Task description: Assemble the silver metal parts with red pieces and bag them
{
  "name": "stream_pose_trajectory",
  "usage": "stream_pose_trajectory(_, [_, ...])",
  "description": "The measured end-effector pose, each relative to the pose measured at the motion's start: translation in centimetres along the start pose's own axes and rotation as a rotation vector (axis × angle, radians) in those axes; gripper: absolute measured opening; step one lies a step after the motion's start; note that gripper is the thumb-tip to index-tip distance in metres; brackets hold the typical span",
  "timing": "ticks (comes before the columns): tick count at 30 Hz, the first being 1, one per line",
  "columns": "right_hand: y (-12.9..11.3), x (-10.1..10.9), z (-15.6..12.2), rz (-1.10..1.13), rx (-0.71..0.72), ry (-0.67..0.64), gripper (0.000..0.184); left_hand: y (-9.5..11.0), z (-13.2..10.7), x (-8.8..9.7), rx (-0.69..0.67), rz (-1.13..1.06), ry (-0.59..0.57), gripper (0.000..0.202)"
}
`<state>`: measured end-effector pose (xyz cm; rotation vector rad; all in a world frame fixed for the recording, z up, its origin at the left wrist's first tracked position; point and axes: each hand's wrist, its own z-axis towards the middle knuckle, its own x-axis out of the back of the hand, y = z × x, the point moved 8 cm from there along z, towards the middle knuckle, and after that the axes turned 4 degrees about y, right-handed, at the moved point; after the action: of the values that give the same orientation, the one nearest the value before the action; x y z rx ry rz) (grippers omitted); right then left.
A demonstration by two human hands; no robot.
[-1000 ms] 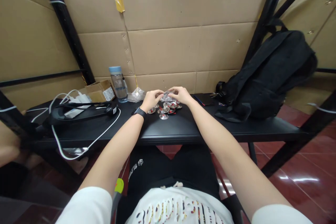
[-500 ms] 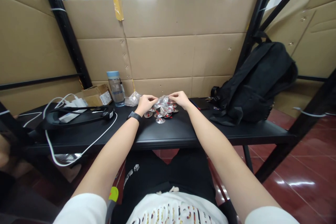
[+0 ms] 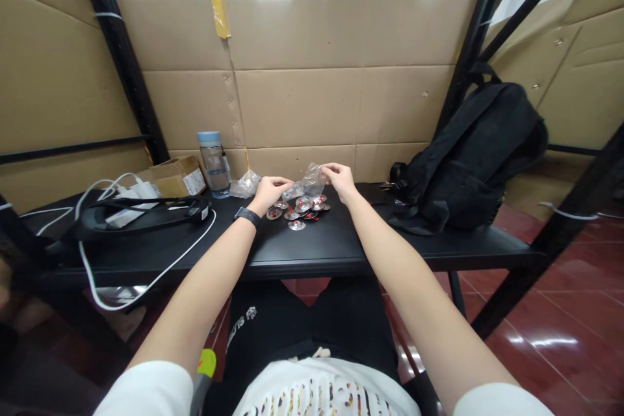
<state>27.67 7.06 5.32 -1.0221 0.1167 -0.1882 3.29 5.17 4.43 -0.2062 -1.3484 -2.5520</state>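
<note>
Between my hands a clear plastic bag [image 3: 312, 178] is stretched above a small heap of round, shiny badges with red marks [image 3: 303, 204]. My left hand [image 3: 271, 192], with a dark watch on its wrist, pinches the bag's left side. My right hand [image 3: 340, 179] has its fingertips closed on the upper right edge of the bag. One round badge [image 3: 296, 225] lies at the front of the heap, nearest to me. What is printed on the badges is too small to read.
Left of the heap are a crumpled plastic bag [image 3: 246, 184], a water bottle [image 3: 214, 165], a cardboard box [image 3: 180, 175] and a black looped device with a white cable [image 3: 146, 211]. A black backpack [image 3: 472, 149] stands at the right. Cardboard panels [image 3: 297, 104] wall the black table [image 3: 312, 253].
My right hand has lifted the bag's right edge upward, stretching the bag out. More of the badges under it show now. My left hand stays nearly in place.
</note>
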Motion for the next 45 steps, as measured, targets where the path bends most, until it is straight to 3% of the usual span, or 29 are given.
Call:
stream_pose_trajectory(7, [0.5, 1.1, 0.5, -0.032, -0.02, 0.092, 0.027, -0.3, 0.2, 0.2, 0.046, 0.036, -0.007, 0.018])
stream_pose_trajectory(13, [0.9, 1.2, 0.7, -0.033, -0.044, 0.092, 0.02, 0.1, 0.4, 0.8, 0.064, -0.03, 0.013, 0.032])
stream_pose_trajectory(18, [0.8, 1.4, 0.7, -0.054, -0.046, 0.093, 0.02, 0.0, 0.6, 1.3, 0.045, -0.064, 0.095, 0.04])
stream_pose_trajectory(25, [0.7, 1.5, 0.5, -0.017, -0.064, 0.105, 0.015, 0.3, 0.5, 0.6, 0.008, -0.043, 0.057, 0.038])
stream_pose_trajectory(30, [0.9, 1.6, 0.7, 0.024, -0.051, 0.122, 0.016, 0.9, 0.7, 1.0, -0.042, -0.057, 0.113, 0.034])
stream_pose_trajectory(37, [0.6, 1.7, 0.7, 0.148, -0.035, 0.143, 0.019, 1.1, 1.0, 2.9, -0.131, -0.054, 0.282, 0.015])
stream_pose_trajectory(41, [-0.5, 0.2, 0.0, 0.154, 0.024, 0.034, 0.022, 1.3, 0.5, 2.4, -0.105, 0.015, 0.232, 0.025])
stream_pose_trajectory(45, [-1.2, -1.3, -0.5, 0.178, 0.083, -0.056, 0.021, 2.3, 0.0, 1.2, -0.179, 0.233, 0.114, 0.012])
